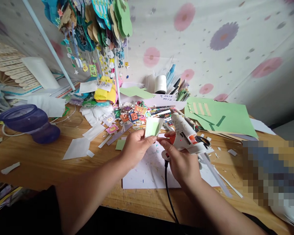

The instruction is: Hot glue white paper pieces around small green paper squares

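Observation:
My left hand [136, 145] pinches a small pale green paper piece [153, 126] and holds it upright above the wooden table [39, 163]. My right hand [182, 161] is wrapped round a white hot glue gun [185, 135] with an orange trigger; its nozzle points up and left, close beside the paper. The gun's black cord [168, 186] runs down toward me. Both hands are over a white sheet [149, 173] speckled with glue and scraps.
A purple bowl-shaped stand [26, 122] is at the left. Green paper sheets [225, 116] lie at the right, a heap of small coloured squares [129, 116] and pencils behind the hands. Paper mobiles [93, 29] hang overhead. Scissors [203, 141] lie by the gun.

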`<state>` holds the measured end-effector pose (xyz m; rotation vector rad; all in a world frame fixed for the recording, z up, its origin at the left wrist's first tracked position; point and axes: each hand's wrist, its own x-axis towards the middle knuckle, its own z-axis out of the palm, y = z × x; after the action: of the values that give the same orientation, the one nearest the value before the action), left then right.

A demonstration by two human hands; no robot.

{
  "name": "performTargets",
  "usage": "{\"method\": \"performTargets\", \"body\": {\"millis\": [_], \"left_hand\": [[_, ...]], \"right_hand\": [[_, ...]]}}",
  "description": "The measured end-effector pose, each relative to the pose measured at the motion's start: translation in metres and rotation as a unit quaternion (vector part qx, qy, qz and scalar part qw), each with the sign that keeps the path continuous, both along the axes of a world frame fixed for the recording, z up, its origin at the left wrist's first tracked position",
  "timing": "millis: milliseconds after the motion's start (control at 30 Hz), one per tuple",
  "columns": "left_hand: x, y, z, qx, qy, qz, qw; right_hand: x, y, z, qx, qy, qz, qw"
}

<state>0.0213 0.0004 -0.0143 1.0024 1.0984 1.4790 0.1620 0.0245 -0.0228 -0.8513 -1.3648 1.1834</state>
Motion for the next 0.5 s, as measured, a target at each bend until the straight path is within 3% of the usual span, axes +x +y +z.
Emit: {"method": "performTargets", "body": {"millis": [167,300,500], "left_hand": [[-0.001,-0.002,0.005,-0.029,-0.026,0.009,0.999],[0.001,-0.003,0.007,-0.020,-0.022,-0.008,1.000],[0.001,-0.004,0.003,0.021,0.077,-0.017,0.997]], "right_hand": [[-0.001,0.006,0.007,-0.034,0.074,-0.032,0.996],[-0.003,0.008,0.005,-0.043,0.102,0.025,0.994],[-0.003,0.011,-0.009,-0.054,0.067,0.033,0.996]]}}
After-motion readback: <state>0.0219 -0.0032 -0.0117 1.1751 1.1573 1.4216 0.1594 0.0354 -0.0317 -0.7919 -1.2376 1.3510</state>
